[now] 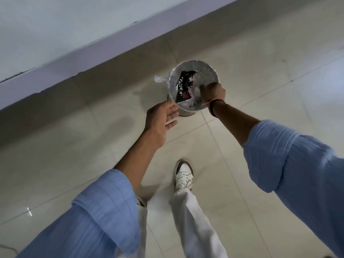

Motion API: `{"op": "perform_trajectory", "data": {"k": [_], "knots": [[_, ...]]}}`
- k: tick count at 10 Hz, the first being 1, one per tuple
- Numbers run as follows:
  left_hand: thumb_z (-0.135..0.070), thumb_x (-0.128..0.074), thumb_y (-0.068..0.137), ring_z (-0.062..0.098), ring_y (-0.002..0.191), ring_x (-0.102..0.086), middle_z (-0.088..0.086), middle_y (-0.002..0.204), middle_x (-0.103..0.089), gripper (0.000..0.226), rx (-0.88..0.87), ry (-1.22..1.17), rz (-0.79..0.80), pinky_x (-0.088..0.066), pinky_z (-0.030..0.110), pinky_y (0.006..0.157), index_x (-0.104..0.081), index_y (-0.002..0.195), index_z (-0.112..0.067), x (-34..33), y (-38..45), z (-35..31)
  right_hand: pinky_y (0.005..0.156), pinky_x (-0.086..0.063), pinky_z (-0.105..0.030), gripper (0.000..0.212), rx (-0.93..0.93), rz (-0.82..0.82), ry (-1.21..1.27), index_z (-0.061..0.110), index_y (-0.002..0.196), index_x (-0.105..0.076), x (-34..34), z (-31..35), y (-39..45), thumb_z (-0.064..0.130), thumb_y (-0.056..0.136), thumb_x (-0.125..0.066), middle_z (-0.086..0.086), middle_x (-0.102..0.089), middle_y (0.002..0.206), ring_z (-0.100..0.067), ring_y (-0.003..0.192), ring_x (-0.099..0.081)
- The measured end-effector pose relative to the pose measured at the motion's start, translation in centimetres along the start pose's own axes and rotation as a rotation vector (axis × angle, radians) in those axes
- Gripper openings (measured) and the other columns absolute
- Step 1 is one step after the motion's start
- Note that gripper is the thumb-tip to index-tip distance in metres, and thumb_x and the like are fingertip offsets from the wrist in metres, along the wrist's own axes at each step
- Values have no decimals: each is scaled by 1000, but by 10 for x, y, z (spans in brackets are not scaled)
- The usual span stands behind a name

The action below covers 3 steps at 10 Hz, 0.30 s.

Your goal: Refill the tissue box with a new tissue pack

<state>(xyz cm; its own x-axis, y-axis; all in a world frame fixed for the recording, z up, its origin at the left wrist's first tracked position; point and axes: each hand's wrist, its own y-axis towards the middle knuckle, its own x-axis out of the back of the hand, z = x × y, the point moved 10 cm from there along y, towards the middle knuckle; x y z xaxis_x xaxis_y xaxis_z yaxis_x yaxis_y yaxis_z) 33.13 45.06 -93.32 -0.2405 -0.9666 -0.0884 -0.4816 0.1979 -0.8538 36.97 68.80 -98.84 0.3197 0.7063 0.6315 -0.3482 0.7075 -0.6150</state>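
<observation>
Neither a tissue box nor a tissue pack shows in this view. A small round mesh waste bin with a clear liner stands on the tiled floor by the wall. My right hand reaches into the bin's near right side with its back to the camera and fingers pointing down. The fingers touch crumpled clear and white wrapping, and the grip itself is hidden. My left hand hovers open, fingers spread, just left of the bin's near rim. A black printed wrapper lies inside the bin.
A pale wall runs diagonally behind the bin. The liner's knotted tail sticks out at the bin's left. My white shoe and pale trouser leg stand on the glossy floor tiles below the hands.
</observation>
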Motion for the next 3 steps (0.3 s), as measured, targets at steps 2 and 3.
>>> {"op": "perform_trajectory", "data": {"k": [2,3], "knots": [[-26,-61,97,21,102,-71,4,104,-75,10,-4,-67,24,-56,37,84,-69,99,-22,-5,-40,-22,85,-62,-49,41,-279,236,738,0,126,-60,0,-15,-64,31,99,-57,-21,-70,111,-32,90,-70],[-28,-61,97,21,100,-71,3,103,-76,12,-30,-138,53,-55,37,85,-69,103,-22,-2,-68,-38,92,-58,-45,42,-329,270,885,2,124,-63,11,-16,-104,36,101,-52,-20,-70,114,-32,99,-68]]}}
